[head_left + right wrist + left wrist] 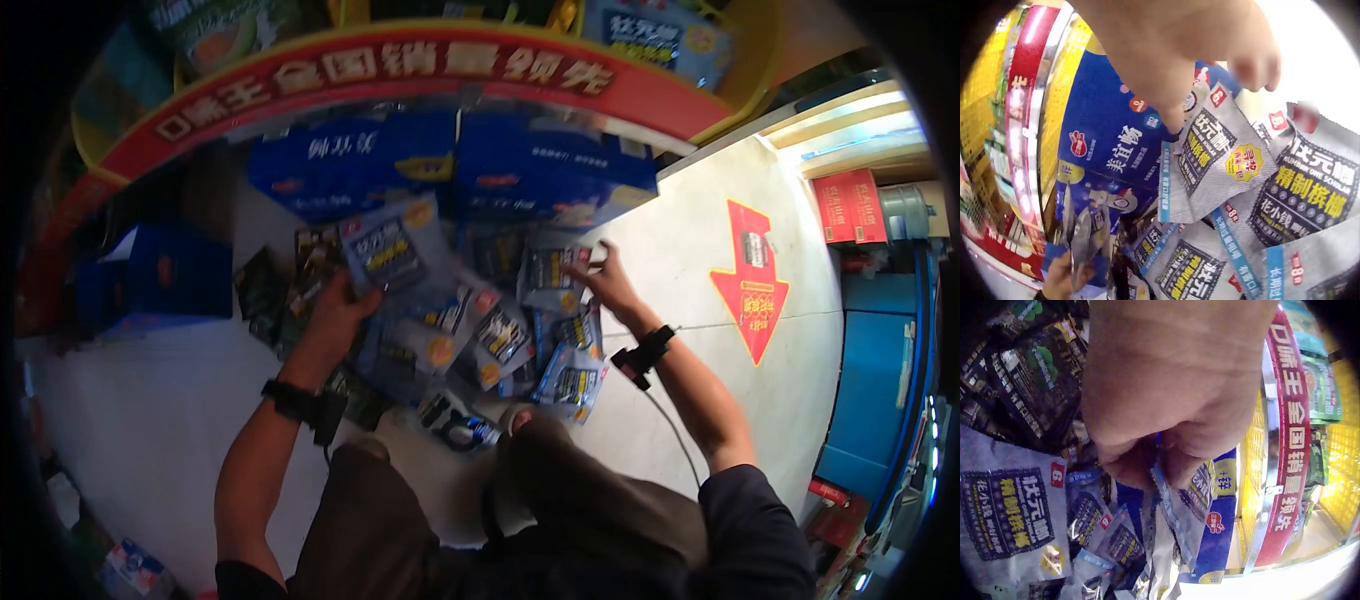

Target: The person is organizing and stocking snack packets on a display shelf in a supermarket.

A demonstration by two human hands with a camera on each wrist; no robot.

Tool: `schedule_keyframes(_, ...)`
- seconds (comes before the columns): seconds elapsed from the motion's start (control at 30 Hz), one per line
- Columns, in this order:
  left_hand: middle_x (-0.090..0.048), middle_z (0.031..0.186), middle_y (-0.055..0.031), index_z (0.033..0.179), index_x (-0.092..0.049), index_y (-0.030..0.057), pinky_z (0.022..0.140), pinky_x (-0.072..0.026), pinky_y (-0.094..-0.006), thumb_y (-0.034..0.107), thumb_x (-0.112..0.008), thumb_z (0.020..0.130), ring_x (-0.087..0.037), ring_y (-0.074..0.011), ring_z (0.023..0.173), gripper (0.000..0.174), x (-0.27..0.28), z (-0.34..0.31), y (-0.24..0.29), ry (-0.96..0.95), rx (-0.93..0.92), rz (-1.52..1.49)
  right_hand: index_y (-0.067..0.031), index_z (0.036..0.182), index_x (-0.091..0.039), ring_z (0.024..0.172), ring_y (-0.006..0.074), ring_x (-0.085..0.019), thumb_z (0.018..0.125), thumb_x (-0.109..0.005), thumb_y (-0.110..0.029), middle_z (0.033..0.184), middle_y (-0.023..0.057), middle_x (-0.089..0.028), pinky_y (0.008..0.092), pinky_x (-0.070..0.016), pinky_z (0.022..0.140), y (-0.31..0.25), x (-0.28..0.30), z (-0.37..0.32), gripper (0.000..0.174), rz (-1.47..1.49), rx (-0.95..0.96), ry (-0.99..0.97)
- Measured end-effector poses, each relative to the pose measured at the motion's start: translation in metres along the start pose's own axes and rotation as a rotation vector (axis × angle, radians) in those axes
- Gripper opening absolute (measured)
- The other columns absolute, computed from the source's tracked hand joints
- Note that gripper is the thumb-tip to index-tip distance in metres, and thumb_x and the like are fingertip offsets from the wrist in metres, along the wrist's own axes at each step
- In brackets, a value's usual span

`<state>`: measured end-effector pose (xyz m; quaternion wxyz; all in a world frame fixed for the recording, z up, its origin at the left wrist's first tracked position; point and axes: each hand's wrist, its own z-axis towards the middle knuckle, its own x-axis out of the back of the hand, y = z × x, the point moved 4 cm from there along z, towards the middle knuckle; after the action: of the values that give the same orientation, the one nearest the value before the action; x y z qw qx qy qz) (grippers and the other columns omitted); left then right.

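Note:
My left hand pinches a grey betel nut packet over the left part of the pile in the head view. In the left wrist view, thumb and fingers close on the top edge of a packet. My right hand is at the pile's right side, thumb and fingers spread apart. Its thumb overlaps the corner of another grey packet in the right wrist view. More grey packets lie heaped between the hands, with blue strips and printed labels. Dark packets lie on the left.
Two blue boxes stand behind the pile, beneath a red-bannered shelf with yellow baskets. Another blue box sits at left. The person's knees border the pile in front. A red arrow marks the floor at right.

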<state>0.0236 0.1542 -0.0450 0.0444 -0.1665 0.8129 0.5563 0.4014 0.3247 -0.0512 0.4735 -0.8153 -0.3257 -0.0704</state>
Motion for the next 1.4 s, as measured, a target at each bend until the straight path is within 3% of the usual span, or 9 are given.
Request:
schedule_keyframes(0.17,-0.06,0.126,-0.0081,0.131,-0.051,0.0007,0.103,-0.0417,-0.0351,0.007,-0.067,0.09,-0.056,-0.0188,0.115,0.044,0.002,-0.012,-0.002,-0.046,0.031,0.065,0.0094,0.139,-0.023,0.103,0.0243,-0.063,0.078,-0.075,0.004,0.116,0.023,-0.062,0.0325,-0.0524,0.09,0.021,-0.016,0.027,0.08,0.231,0.054,0.022)
schedule_keyframes(0.33,-0.061,0.122,-0.0083,0.131,-0.051,0.0013,0.102,-0.0415,-0.0343,0.004,-0.068,0.088,-0.056,-0.0184,0.114,0.046,-0.003,-0.021,0.013,-0.085,0.02,0.121,0.0063,0.112,-0.063,0.098,0.0206,-0.063,0.09,-0.058,-0.007,0.106,0.013,-0.067,0.0322,-0.0525,0.087,-0.035,-0.003,-0.011,0.026,0.279,0.204,-0.149)
schedule_keyframes(0.6,-0.06,0.128,-0.0069,0.136,-0.048,0.0038,0.103,-0.0448,-0.0371,-0.003,-0.066,0.086,-0.056,-0.0186,0.118,0.053,-0.05,-0.028,0.046,-0.304,-0.039,-0.156,0.0026,0.12,-0.062,0.094,0.0083,-0.058,0.104,-0.048,-0.018,0.104,0.0055,-0.067,0.0265,-0.0488,0.086,-0.08,-0.034,-0.063,0.03,-0.056,0.294,-0.525)
schedule_keyframes(0.73,-0.06,0.129,-0.0083,0.136,-0.048,0.0032,0.103,-0.0468,-0.038,-0.005,-0.063,0.087,-0.057,-0.0195,0.119,0.051,-0.073,-0.021,0.04,-0.31,-0.023,-0.04,0.0012,0.128,-0.056,0.102,0.0151,-0.06,0.098,-0.055,-0.01,0.117,0.0099,-0.065,0.0325,-0.0484,0.089,-0.092,-0.052,-0.076,0.032,0.05,0.335,-0.581)
schedule_keyframes(0.83,-0.06,0.129,-0.0088,0.135,-0.048,0.0034,0.104,-0.0465,-0.0385,-0.006,-0.061,0.087,-0.057,-0.0199,0.119,0.051,-0.065,-0.017,0.037,-0.266,-0.039,-0.039,-0.0029,0.123,-0.055,0.098,0.0191,-0.063,0.094,-0.055,-0.004,0.107,0.0172,-0.065,0.0364,-0.0494,0.085,-0.139,-0.01,-0.074,0.028,-0.614,0.783,-0.249)
schedule_keyframes(0.93,-0.06,0.129,-0.0088,0.135,-0.048,0.0035,0.104,-0.046,-0.0386,-0.008,-0.059,0.087,-0.057,-0.0201,0.12,0.051,-0.042,-0.017,0.04,-0.227,-0.084,-0.107,-0.0003,0.109,-0.06,0.092,0.0348,-0.068,0.094,-0.049,0.0,0.103,0.0194,-0.067,0.0383,-0.0543,0.079,-0.205,0.069,-0.102,0.019,-0.501,0.726,0.144)
schedule_keyframes(1.1,-0.061,0.127,-0.0077,0.133,-0.051,0.0028,0.103,-0.0454,-0.0363,-0.009,-0.058,0.086,-0.058,-0.0188,0.117,0.049,-0.029,-0.031,0.04,-0.12,-0.088,-0.057,-0.0025,0.097,-0.063,0.085,0.0253,-0.069,0.087,-0.058,0.008,0.093,0.012,-0.068,0.0342,-0.0533,0.076,-0.298,0.147,-0.152,0.015,-0.695,1.554,0.921)
schedule_keyframes(1.23,-0.063,0.122,-0.0066,0.129,-0.053,0.003,0.1,-0.0459,-0.0344,-0.007,-0.061,0.086,-0.058,-0.0163,0.114,0.045,-0.035,-0.037,0.028,-0.112,-0.046,0.073,-0.0011,0.104,-0.064,0.097,0.0329,-0.063,0.077,-0.056,0.012,0.106,0.0135,-0.068,0.0421,-0.0488,0.088,-0.322,0.123,-0.129,0.032,-1.168,1.522,0.774)
schedule_keyframes(1.4,-0.063,0.118,-0.0058,0.122,-0.054,0.0036,0.098,-0.0458,-0.0333,-0.005,-0.063,0.087,-0.057,-0.0143,0.111,0.037,-0.031,-0.038,0.017,-0.166,-0.031,0.107,0.0019,0.108,-0.062,0.104,0.0312,-0.064,0.09,-0.051,0.008,0.109,0.0175,-0.064,0.0359,-0.0529,0.088,-0.315,0.152,-0.116,0.021,-0.954,1.389,0.68)
